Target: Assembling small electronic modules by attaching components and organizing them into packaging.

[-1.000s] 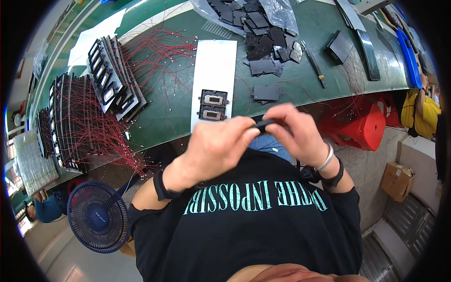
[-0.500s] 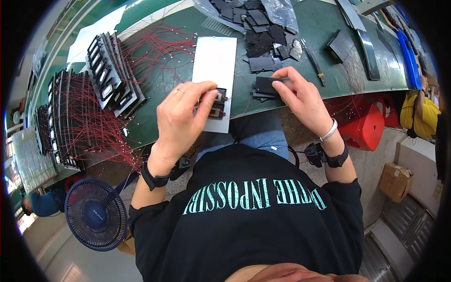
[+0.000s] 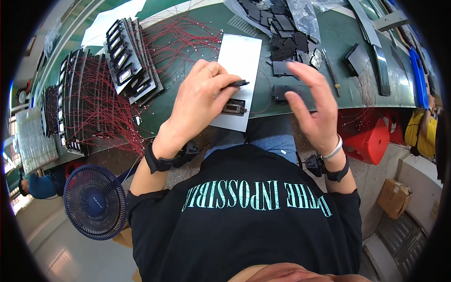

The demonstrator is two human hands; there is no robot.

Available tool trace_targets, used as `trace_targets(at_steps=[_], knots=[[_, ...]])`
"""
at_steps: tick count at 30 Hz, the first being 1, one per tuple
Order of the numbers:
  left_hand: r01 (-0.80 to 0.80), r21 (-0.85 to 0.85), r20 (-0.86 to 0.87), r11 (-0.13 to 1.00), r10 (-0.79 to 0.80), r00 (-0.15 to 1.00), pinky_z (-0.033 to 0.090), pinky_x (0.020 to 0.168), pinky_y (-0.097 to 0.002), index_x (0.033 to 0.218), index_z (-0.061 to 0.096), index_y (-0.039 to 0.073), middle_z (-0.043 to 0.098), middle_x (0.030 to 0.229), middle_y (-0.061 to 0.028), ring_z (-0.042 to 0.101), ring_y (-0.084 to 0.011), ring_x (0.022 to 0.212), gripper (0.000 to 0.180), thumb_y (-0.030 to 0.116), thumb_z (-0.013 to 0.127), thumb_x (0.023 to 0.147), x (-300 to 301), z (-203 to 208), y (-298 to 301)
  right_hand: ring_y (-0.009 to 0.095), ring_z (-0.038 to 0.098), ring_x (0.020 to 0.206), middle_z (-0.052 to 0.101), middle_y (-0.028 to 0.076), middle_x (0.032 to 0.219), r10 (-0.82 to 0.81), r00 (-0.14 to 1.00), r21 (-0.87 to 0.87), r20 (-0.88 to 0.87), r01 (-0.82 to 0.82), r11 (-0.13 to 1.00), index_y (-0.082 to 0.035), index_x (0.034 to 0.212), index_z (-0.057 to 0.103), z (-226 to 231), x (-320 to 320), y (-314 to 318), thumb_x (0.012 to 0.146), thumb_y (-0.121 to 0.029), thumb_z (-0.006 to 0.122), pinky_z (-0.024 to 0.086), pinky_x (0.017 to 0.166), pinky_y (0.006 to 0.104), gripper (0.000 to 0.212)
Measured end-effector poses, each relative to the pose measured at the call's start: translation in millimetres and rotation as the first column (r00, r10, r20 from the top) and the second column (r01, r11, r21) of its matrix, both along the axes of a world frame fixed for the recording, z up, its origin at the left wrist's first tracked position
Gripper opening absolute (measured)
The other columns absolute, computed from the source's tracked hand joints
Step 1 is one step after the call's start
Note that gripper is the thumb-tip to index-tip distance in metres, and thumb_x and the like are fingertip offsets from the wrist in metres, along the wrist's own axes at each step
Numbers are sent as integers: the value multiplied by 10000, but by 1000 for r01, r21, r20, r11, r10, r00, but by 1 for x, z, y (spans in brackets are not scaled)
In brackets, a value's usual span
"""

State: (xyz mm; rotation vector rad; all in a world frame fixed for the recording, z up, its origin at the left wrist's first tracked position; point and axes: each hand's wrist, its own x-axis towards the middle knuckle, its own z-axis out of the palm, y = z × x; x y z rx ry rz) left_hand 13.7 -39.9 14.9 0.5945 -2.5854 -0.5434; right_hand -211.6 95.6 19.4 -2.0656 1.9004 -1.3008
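My left hand point(image 3: 198, 99) is closed in a pinch over the white board point(image 3: 240, 55), with a small black plastic piece point(image 3: 241, 83) tilted between thumb and fingers. Just below it, a black rectangular module point(image 3: 233, 107) with a thin red wire lies on the board near its front end. To the right my right hand point(image 3: 315, 105) is held up with thumb and fingers spread, nothing in its grasp. Beside its thumb a flat black plastic cover point(image 3: 281, 92) rests near the table's front edge, partly covered by the hand.
Stacked strips of black modules point(image 3: 123, 58) and tangled red wires point(image 3: 110, 110) fill the left side. A heap of black covers point(image 3: 286, 33) lies at the back by a plastic bag point(image 3: 304, 19). A slim tool point(image 3: 331, 73) lies right of them; a red stool point(image 3: 371, 141) stands below.
My left hand has lifted a small black piece up off the board, uncovering the module below. My right hand has let go of the black covers and spread its fingers. The whole view has shifted slightly.
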Motion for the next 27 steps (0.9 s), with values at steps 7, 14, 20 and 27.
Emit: trace_targets(at_steps=[7,14,20,27], knots=[[4,866,-91,500,150,984,440,660,-290,1177,604,30,618,847,-40,539,-137,707,239,106,589,951,-14,32,19,243,660,988,681,68,1080,346,904,136,252,-387,912,10,1210,628,6,5,-34,938,-76,663,488,957,349,287],[12,883,-105,470,172,980,263,456,-191,1137,607,67,561,803,19,372,-21,549,244,221,467,1010,-7,16,2,135,587,767,629,49,894,245,941,100,235,-274,956,-7,1013,678,-3,12,-56,910,-22,686,483,685,255,104],[-56,930,9,364,130,991,381,552,-249,1027,641,35,542,672,32,473,-62,606,249,199,465,962,-11,11,-5,130,565,726,612,48,860,356,923,4,148,-361,933,-21,973,692,-15,16,-80,897,-26,711,462,650,255,78],[-19,956,-16,291,118,993,277,471,-204,1048,657,83,530,688,60,397,-11,554,217,226,506,987,-8,1,-7,131,569,715,624,51,861,351,887,106,301,-397,912,-15,952,698,-14,18,-79,898,-56,726,463,652,257,74]])
